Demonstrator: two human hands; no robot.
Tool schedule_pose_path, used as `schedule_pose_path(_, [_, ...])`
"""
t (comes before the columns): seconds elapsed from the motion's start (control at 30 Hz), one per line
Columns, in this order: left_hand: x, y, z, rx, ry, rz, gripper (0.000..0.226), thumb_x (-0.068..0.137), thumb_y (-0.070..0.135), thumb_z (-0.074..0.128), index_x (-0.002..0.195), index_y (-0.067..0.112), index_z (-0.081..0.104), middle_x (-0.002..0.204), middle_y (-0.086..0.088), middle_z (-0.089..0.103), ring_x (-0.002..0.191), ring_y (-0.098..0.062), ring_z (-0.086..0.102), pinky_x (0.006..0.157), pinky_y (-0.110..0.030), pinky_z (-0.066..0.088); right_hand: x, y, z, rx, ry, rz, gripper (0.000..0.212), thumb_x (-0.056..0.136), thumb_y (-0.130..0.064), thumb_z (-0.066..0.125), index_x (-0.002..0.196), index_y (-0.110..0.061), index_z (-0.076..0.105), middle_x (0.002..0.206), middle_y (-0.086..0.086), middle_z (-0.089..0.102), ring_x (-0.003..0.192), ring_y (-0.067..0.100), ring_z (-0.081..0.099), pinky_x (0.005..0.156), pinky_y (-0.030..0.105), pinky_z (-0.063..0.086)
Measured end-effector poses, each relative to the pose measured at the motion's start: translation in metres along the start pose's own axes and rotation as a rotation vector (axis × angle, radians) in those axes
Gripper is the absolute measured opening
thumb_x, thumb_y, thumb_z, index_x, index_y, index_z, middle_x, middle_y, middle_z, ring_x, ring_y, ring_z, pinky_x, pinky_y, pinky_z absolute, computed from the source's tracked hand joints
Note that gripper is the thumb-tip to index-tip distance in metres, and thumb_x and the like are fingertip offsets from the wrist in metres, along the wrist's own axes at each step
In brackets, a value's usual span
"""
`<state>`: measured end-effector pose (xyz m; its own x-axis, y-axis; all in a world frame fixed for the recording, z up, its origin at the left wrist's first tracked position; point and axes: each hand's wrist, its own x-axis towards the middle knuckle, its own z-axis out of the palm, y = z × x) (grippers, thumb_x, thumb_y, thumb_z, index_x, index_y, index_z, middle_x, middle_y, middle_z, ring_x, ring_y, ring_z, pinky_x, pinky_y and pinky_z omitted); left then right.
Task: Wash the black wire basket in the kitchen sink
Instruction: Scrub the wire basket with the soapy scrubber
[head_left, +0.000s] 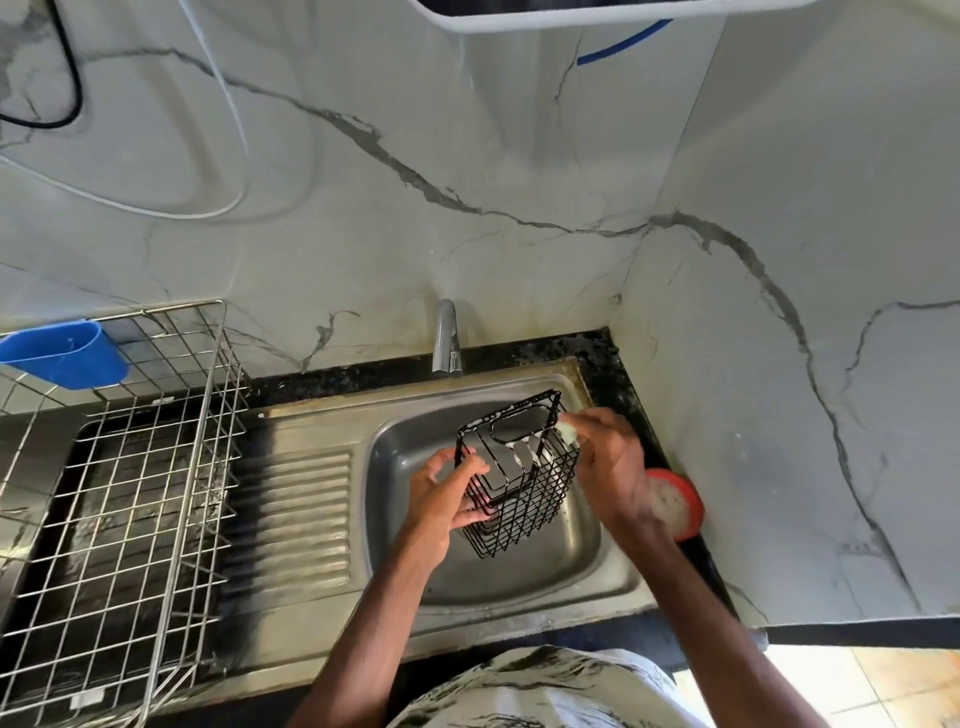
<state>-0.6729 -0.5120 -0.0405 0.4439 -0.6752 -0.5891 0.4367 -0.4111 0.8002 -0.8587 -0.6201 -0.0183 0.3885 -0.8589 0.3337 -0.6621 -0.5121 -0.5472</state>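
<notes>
The steel dish rack (205, 415) ran off the left edge, with a blue plastic holder (67, 356) hooked on its back wall, its contents out of sight. Over the stainless sink (519, 571) bowl, the black wire basket (524, 493) hung tilted, white flecks on its rim. The left hand (441, 499) clasped its near side. The right hand (608, 457) pinched a pale, blurred scrubber (569, 432) against the rim, and its wrist half hid a red tub (685, 512) with whitish contents.
</notes>
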Motion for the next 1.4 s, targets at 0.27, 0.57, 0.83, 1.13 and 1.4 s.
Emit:
schedule_pose_path(0.27, [-0.003,-0.001,0.0,-0.002,-0.038,-0.02,0.037,0.092,0.023,0.079,0.127,0.017,0.069,0.113,-0.014,0.077,0.088,-0.031,0.076,0.063,-0.037,0.065,0.009,-0.018,0.003,0.053,0.034,0.003,0.046,0.087,0.019,0.052,0.117,-0.007,0.073,0.112,0.015,0.07,0.097,0.027,0.07,0.075,0.035,0.064])
schedule_pose_path(0.57, [0.001,-0.003,0.005,0.021,-0.029,-0.003,0.05,0.091,0.028,0.08,0.138,0.02,0.064,0.117,-0.012,0.071,0.099,-0.032,0.067,0.059,-0.03,0.063,-0.009,-0.068,0.019,0.08,-0.08,-0.232,0.041,0.084,0.019,0.055,0.109,-0.007,0.075,0.103,0.013,0.07,0.095,0.027,0.068,0.072,0.033,0.062])
schedule_pose_path(0.83, [0.003,-0.003,0.001,0.014,-0.034,-0.008,0.054,0.09,0.031,0.081,0.139,0.02,0.062,0.113,-0.008,0.075,0.095,-0.029,0.067,0.065,-0.036,0.065,-0.006,-0.051,0.016,0.072,-0.106,-0.28,0.04,0.095,0.003,0.039,0.116,-0.006,0.072,0.104,0.013,0.069,0.094,0.026,0.067,0.065,0.031,0.062])
schedule_pose_path(1.13, [0.003,-0.004,-0.001,0.094,-0.082,0.025,0.023,0.09,0.022,0.079,0.112,0.026,0.076,0.12,-0.014,0.074,0.111,-0.044,0.069,0.07,-0.043,0.066,0.02,0.003,-0.004,0.039,0.042,-0.007,0.04,0.091,0.018,0.053,0.115,-0.006,0.073,0.108,0.017,0.071,0.091,0.021,0.07,0.079,0.017,0.057])
schedule_pose_path(1.4, [-0.001,-0.002,-0.005,0.012,-0.045,0.004,0.03,0.096,0.029,0.074,0.123,0.015,0.071,0.111,-0.017,0.077,0.073,-0.024,0.076,0.063,-0.037,0.064,0.025,0.005,-0.004,0.177,0.006,0.024,0.044,0.088,0.014,0.06,0.121,-0.013,0.072,0.115,0.008,0.071,0.102,0.013,0.069,0.088,0.01,0.053])
